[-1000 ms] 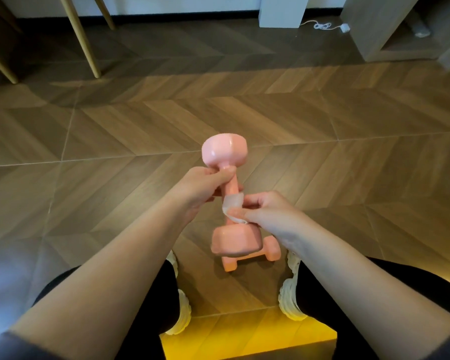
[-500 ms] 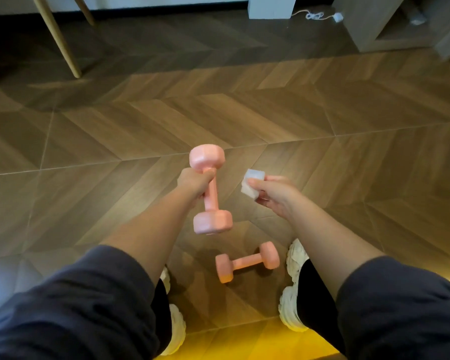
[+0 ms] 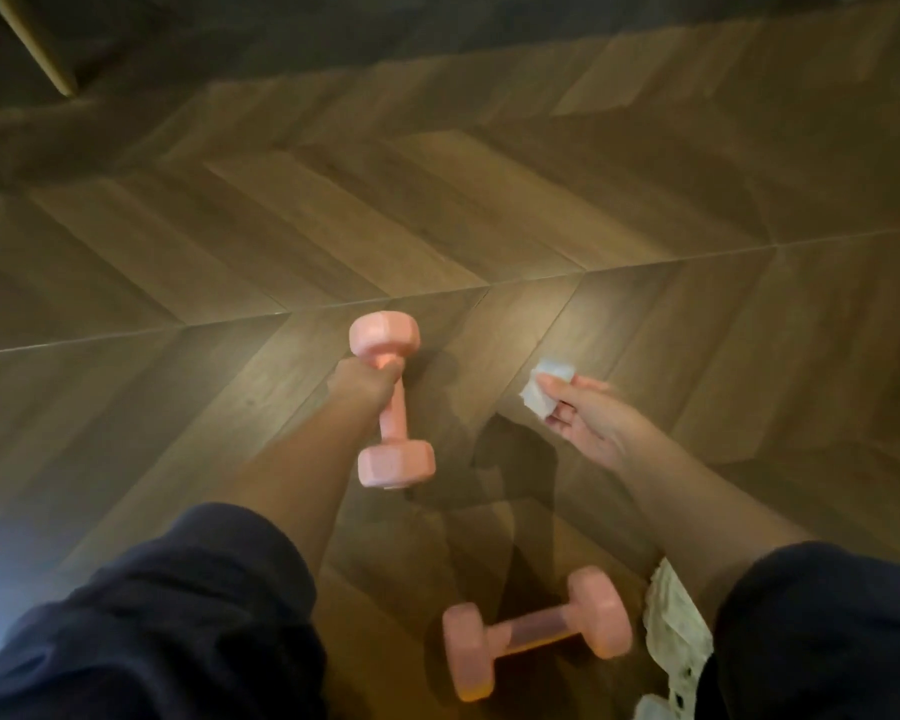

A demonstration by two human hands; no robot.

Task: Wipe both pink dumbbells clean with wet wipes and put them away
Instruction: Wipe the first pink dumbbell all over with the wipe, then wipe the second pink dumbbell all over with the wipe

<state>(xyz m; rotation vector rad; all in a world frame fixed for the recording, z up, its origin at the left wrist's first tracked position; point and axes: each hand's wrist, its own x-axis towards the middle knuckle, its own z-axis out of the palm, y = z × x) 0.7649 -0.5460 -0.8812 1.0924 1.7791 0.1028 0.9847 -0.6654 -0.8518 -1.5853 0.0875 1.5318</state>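
The herringbone wood floor (image 3: 645, 200) is carrying one smooth pink dumbbell (image 3: 536, 634) beside a white shoe (image 3: 676, 631). The left hand (image 3: 357, 384) is clenching the other dumbbell (image 3: 395, 413) by its handle, upright in mid-air. The right hand (image 3: 583, 423) is pinching a crumpled white wipe (image 3: 544, 389).

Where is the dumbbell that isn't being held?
Head view, lower right: the loose dumbbell lies on the wood floor, right beside the white shoe.

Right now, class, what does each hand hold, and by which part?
The left hand grips a pink dumbbell by the handle's upper end; the right hand pinches a wet wipe by its edge.
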